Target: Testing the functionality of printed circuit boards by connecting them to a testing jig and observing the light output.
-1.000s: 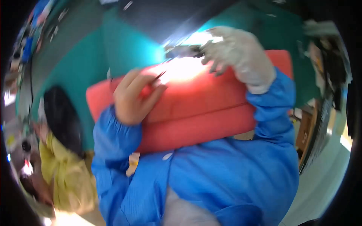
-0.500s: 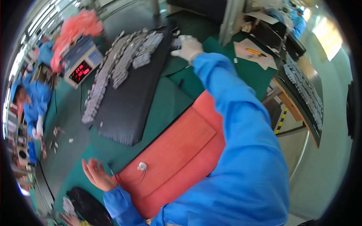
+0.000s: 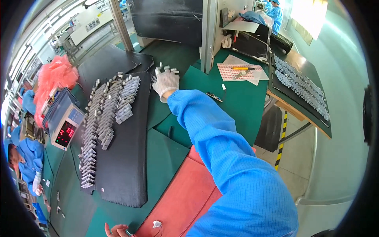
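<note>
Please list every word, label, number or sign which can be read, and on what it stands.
Display: red lit digits, which I will not copy.
Sheet: rows of small red marks, too small to read.
White pieces by the right hand: any text is too small.
I see no other readable text.

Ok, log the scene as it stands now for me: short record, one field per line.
Right hand: white-gloved hand, reaching to small pale parts at its fingertips; grip unclear
Left hand: bare hand, partly cut off by the lower edge
Near left hand: red pad bearing a white piece with thin wires
Black mat: rows of grey parts
Left of mat: instrument with red-lit display
Right side: yellow tool on patterned sheet
</note>
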A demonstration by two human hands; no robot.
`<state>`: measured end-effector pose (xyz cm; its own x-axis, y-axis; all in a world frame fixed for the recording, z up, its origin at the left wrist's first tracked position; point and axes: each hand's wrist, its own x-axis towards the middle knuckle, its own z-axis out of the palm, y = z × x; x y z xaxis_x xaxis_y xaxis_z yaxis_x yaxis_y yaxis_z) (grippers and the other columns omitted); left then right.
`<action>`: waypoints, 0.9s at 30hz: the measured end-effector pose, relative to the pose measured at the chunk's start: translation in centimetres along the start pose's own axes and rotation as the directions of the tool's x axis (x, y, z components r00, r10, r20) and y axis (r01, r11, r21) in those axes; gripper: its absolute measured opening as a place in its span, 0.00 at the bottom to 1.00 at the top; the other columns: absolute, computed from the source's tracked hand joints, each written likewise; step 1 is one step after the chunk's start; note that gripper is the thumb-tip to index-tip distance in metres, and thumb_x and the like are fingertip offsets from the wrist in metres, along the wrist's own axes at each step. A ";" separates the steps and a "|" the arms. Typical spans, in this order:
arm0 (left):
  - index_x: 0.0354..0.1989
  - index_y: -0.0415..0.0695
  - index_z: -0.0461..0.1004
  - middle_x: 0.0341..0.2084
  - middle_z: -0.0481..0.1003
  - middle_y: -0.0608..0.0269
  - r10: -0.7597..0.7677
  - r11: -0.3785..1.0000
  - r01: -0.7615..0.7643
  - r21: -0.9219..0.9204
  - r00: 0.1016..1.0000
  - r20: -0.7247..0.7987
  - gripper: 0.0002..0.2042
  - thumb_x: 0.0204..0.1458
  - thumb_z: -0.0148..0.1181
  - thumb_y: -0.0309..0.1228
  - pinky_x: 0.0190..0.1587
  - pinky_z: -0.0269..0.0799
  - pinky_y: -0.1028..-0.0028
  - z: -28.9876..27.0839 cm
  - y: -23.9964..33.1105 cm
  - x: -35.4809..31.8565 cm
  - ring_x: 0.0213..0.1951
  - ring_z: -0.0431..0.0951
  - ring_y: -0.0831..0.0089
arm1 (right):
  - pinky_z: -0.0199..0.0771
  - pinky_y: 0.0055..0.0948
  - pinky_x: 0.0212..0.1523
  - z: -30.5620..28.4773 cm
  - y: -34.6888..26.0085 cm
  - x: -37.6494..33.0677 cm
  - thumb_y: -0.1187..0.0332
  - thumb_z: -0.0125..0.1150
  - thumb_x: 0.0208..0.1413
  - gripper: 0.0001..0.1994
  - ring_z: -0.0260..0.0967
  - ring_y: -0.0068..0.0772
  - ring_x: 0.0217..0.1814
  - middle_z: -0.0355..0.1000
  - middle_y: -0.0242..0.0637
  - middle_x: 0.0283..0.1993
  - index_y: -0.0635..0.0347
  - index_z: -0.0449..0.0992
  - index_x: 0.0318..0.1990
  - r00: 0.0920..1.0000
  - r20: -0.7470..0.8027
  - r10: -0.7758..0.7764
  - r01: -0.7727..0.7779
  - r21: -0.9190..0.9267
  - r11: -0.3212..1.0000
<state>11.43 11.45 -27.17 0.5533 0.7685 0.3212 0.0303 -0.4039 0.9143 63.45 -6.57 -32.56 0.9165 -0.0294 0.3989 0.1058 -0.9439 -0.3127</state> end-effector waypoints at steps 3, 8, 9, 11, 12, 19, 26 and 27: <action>0.55 0.37 0.58 0.27 0.72 0.58 0.034 0.999 -0.034 0.004 0.999 0.005 0.19 0.55 0.47 0.25 0.32 0.69 0.75 0.7 -0.3 0.7 0.27 0.71 0.72 | 0.69 0.41 0.40 -1.4 -0.1 0.8 0.52 0.61 0.43 0.25 0.69 0.41 0.44 0.69 0.40 0.44 0.42 0.70 0.52 0.999 0.018 0.031 -0.032 0.055 0.998; 0.55 0.36 0.58 0.27 0.72 0.59 0.042 0.999 -0.041 -0.019 0.998 0.036 0.17 0.56 0.46 0.24 0.32 0.69 0.75 0.4 0.7 -0.1 0.27 0.70 0.73 | 0.71 0.38 0.41 -5.3 -0.1 0.8 0.50 0.62 0.44 0.24 0.69 0.42 0.43 0.70 0.42 0.42 0.41 0.70 0.51 0.986 -0.167 -0.014 0.074 0.354 0.932; 0.54 0.36 0.59 0.27 0.72 0.58 0.065 0.998 -0.064 -0.007 0.996 0.069 0.17 0.57 0.46 0.25 0.33 0.69 0.75 -0.1 0.6 -0.5 0.28 0.71 0.73 | 0.72 0.36 0.41 -7.0 -0.7 0.3 0.50 0.62 0.44 0.24 0.69 0.43 0.42 0.70 0.43 0.41 0.41 0.70 0.51 0.956 -0.290 -0.037 0.172 0.455 0.874; 0.54 0.36 0.60 0.27 0.72 0.58 0.080 0.997 -0.081 0.016 0.993 0.088 0.16 0.57 0.46 0.25 0.35 0.70 0.75 -1.6 0.2 -1.5 0.30 0.72 0.72 | 0.71 0.37 0.43 -13.0 -3.9 -4.1 0.52 0.64 0.42 0.25 0.69 0.45 0.42 0.71 0.45 0.42 0.47 0.71 0.50 0.986 -0.146 -0.076 0.137 0.479 0.867; 0.55 0.37 0.60 0.27 0.69 0.63 0.086 0.996 -0.090 0.027 0.990 0.110 0.17 0.58 0.45 0.27 0.34 0.66 0.77 -1.8 0.1 -1.5 0.29 0.69 0.75 | 0.71 0.38 0.43 -14.6 -4.6 -6.4 0.53 0.64 0.42 0.25 0.69 0.46 0.42 0.71 0.46 0.42 0.49 0.71 0.49 0.948 -0.235 -0.214 0.313 0.574 0.757; 0.58 0.37 0.58 0.43 0.66 0.59 0.209 0.952 -0.220 0.211 0.975 0.073 0.20 0.57 0.46 0.27 0.44 0.65 0.75 -0.5 1.5 -3.1 0.43 0.67 0.73 | 0.73 0.31 0.41 -22.0 -7.8 -22.3 0.53 0.63 0.43 0.27 0.72 0.42 0.41 0.73 0.46 0.41 0.59 0.70 0.49 0.333 0.035 -0.942 0.258 0.958 0.127; 0.55 0.34 0.60 0.41 0.68 0.58 0.305 0.947 -0.321 0.002 0.903 0.303 0.20 0.61 0.41 0.37 0.41 0.67 0.75 -1.3 -0.3 -6.3 0.40 0.70 0.72 | 0.72 0.26 0.42 -25.8 -6.6 -28.2 0.58 0.61 0.49 0.26 0.70 0.25 0.42 0.72 0.36 0.44 0.64 0.67 0.53 -0.180 0.220 -0.959 -0.583 0.761 0.284; 0.53 0.34 0.61 0.38 0.70 0.58 0.116 0.993 -0.106 -0.048 0.948 0.297 0.20 0.62 0.39 0.39 0.37 0.68 0.76 -2.4 -1.5 -6.9 0.35 0.71 0.73 | 0.72 0.27 0.43 -26.1 -6.8 -28.4 0.58 0.61 0.50 0.25 0.69 0.26 0.43 0.71 0.36 0.44 0.64 0.67 0.52 -0.173 0.268 -0.948 -0.676 0.668 0.312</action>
<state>5.60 7.98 -30.17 0.7753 0.5343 0.3369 -0.0688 -0.4588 0.8859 26.66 -7.93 -19.24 -0.1554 0.9878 -0.0040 -0.3289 -0.0555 -0.9427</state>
